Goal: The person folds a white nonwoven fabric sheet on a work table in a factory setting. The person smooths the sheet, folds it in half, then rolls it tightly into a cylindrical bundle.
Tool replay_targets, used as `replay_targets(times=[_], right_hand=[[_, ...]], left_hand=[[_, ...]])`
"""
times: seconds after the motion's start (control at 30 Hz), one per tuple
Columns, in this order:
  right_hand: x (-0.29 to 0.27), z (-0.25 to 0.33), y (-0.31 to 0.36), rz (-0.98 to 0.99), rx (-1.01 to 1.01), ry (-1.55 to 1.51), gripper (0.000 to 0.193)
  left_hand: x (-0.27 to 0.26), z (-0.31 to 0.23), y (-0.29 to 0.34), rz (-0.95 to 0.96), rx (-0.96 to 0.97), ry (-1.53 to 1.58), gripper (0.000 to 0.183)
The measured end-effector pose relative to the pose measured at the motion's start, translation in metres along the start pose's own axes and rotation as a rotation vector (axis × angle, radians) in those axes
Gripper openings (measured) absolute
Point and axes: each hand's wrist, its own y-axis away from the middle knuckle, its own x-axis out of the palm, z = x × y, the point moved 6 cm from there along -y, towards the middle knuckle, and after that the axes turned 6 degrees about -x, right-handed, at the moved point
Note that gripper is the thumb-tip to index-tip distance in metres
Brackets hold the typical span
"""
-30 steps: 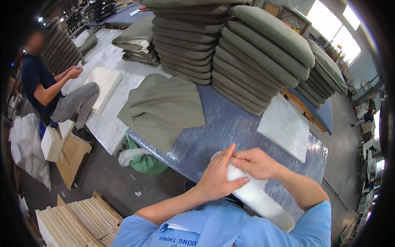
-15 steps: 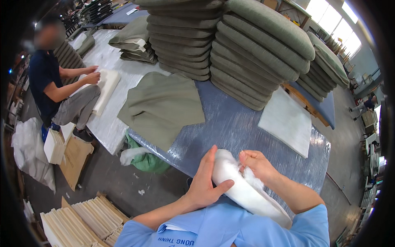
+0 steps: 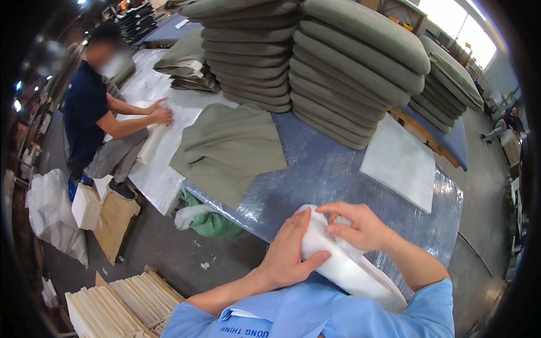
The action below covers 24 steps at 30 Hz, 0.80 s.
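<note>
White foam roll (image 3: 344, 265) at 6 o'clock, near table edge (image 3: 248, 217). Left hand (image 3: 290, 250) cups its side; right hand (image 3: 360, 225) pinches the top end. Olive cover (image 3: 228, 149) lies at 10 o'clock. Judgement: keep the roll tight and squeeze evenly so it doesn't spring open.

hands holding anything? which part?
Yes: a rolled white foam pad, gripped at its upper end by the left hand and right hand.

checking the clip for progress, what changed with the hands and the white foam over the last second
Both hands kept hold of the rolled white foam pad. The left hand slid from its top to its side; the right hand now pinches the upper end. The green cover and flat white foam sheet stayed put.
</note>
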Motion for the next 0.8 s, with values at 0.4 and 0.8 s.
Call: replay_targets(times=[0.4,0.8], right_hand=[[0.015,0.051,-0.02,0.407,0.04,0.634,0.05],[0.014,0.044,-0.016,0.223,0.045,0.461,0.028]], left_hand=[[0.002,0.0,-0.031,0.147,0.181,0.123,0.101],[0.002,0.043,-0.041,0.622,-0.002,0.9,0.098]])
